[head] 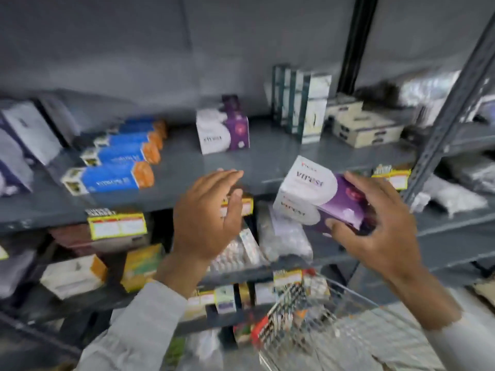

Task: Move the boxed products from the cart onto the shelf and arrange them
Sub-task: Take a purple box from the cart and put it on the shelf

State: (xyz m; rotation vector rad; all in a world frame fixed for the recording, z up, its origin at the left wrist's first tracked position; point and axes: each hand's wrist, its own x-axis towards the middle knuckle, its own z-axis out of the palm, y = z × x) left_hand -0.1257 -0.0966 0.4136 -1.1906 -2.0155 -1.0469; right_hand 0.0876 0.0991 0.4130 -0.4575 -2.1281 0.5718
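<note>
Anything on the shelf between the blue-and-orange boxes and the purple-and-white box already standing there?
No. In the head view the shelf is bare between the blue-and-orange boxes and the standing purple-and-white box.

white-purple box (318,195) tilted, another (223,128) on shelf (267,156)

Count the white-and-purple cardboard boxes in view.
3, maybe more hidden: two stacked white-and-purple cardboard boxes in the right hand, one standing on the grey metal shelf.
</note>
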